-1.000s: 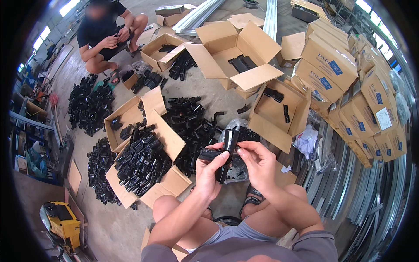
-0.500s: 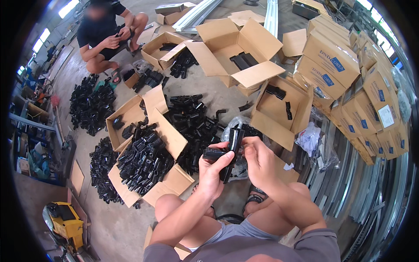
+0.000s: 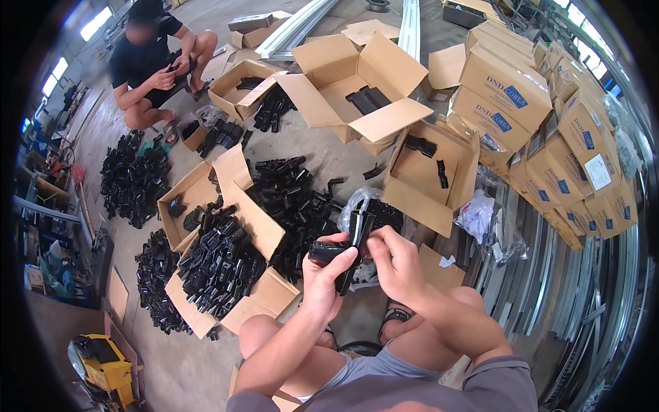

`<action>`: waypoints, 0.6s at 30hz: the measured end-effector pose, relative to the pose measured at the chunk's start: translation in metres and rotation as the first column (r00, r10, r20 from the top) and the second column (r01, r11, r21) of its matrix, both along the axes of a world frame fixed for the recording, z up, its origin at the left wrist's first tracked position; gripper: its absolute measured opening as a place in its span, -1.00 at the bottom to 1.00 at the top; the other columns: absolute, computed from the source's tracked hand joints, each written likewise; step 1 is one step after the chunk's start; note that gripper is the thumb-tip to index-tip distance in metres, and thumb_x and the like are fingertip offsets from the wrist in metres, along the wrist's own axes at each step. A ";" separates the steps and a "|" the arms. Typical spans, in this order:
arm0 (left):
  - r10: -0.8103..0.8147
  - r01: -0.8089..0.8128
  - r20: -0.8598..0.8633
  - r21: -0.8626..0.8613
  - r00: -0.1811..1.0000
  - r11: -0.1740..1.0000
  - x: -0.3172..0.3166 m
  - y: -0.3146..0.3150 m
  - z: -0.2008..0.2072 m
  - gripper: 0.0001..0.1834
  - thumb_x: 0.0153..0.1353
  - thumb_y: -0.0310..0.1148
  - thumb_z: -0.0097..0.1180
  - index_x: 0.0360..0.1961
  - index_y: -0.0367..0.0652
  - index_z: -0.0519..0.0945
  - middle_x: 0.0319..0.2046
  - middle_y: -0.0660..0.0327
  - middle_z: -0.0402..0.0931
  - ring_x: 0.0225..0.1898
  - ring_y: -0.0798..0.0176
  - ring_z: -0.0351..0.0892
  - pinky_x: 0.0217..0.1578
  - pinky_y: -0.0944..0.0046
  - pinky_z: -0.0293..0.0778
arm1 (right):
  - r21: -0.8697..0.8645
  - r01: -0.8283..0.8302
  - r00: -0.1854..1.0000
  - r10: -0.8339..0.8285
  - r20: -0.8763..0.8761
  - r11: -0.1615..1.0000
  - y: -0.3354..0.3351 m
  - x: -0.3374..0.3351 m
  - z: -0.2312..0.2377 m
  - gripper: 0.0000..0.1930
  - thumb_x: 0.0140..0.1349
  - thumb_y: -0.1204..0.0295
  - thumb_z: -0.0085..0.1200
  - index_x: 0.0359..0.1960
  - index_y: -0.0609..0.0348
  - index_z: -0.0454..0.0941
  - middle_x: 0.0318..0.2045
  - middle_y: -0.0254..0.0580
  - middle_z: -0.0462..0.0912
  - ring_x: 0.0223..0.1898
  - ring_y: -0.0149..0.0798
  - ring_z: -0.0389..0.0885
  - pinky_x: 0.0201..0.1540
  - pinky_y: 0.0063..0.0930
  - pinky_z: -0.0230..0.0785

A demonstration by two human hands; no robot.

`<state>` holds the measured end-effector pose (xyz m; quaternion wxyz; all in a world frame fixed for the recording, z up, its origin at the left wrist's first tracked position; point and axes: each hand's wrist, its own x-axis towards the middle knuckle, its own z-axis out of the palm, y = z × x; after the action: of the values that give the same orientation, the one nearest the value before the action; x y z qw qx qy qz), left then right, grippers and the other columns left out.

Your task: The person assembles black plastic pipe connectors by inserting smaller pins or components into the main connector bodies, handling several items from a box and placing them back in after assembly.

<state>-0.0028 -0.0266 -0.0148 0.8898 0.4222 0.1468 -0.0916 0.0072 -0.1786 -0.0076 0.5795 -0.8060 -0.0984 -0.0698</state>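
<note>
Observation: left hand [image 3: 320, 283] closed on a black part [image 3: 359, 230], thumb [image 3: 341, 261] laid across it, fingers mostly hidden behind. Part is held up in front of the seated person, above the knees, clear of the floor [image 3: 336, 154].

Axis: the long body runs steeply, upper end away from the person and leaning slightly right, lower end toward the knees. A shorter arm juts left from its middle, over the left hand.

Right hand [image 3: 399, 266]: fingers bent, gap narrow, tips at the right flank of the long body. From where I stand I cannot tell whether they touch it or pinch something small. Part lies directly left of these fingertips; left hand is nearer, being the one in contact, and the right approaches side-on, across the long axis.

Surroundings: clear plastic bag [image 3: 347, 214] just beyond the part; loose pile of black pieces [image 3: 288, 196] farther left; open carton [image 3: 266, 301] heaped with similar pieces nearer the left forearm.
</note>
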 end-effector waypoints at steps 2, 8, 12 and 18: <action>-0.042 0.042 0.020 0.010 0.999 0.999 0.002 -0.008 0.003 -0.62 0.14 -0.52 0.27 0.00 -0.20 0.51 -0.24 0.19 0.57 -0.24 0.31 0.59 -0.15 0.27 0.57 | -0.057 0.000 0.999 -0.002 -0.033 0.998 -0.010 -0.001 -0.007 -0.78 0.42 0.34 0.02 -0.20 0.30 0.51 -0.45 -0.02 0.58 -0.48 -0.11 0.61 -0.39 -0.35 0.40; 0.018 -0.018 -0.019 -0.022 1.000 1.000 -0.001 -0.001 -0.001 -0.64 0.14 -0.52 0.26 -0.02 -0.23 0.53 -0.18 0.16 0.60 -0.18 0.29 0.60 -0.11 0.27 0.55 | 0.040 0.005 1.000 -0.005 0.007 0.999 0.000 0.000 0.003 -0.83 0.39 0.41 0.05 -0.19 0.31 0.50 -0.40 0.01 0.60 -0.47 -0.25 0.60 -0.43 -0.34 0.39; -0.033 0.033 0.004 -0.035 0.999 0.999 -0.005 -0.009 0.000 -0.64 0.14 -0.54 0.25 -0.01 -0.23 0.52 -0.19 0.15 0.60 -0.20 0.29 0.60 -0.12 0.28 0.54 | -0.005 0.015 1.000 -0.015 -0.025 1.000 -0.011 -0.004 -0.012 -0.81 0.42 0.41 -0.03 -0.27 0.31 0.49 -0.46 0.05 0.55 -0.52 -0.01 0.55 -0.44 -0.25 0.36; -0.022 0.022 0.013 -0.015 1.000 1.000 -0.002 -0.008 -0.003 -0.63 0.17 -0.51 0.22 0.01 -0.22 0.48 -0.18 0.13 0.58 -0.22 0.31 0.58 -0.16 0.27 0.56 | -0.032 0.037 0.999 -0.036 0.028 0.999 -0.006 -0.004 -0.001 -0.67 0.47 0.31 -0.09 -0.41 0.32 0.50 -0.57 -0.02 0.53 -0.57 -0.09 0.56 -0.50 -0.30 0.34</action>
<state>-0.0046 -0.0342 -0.0180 0.8928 0.4177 0.1360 -0.0997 0.0027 -0.1842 -0.0091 0.5636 -0.8159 -0.0930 -0.0899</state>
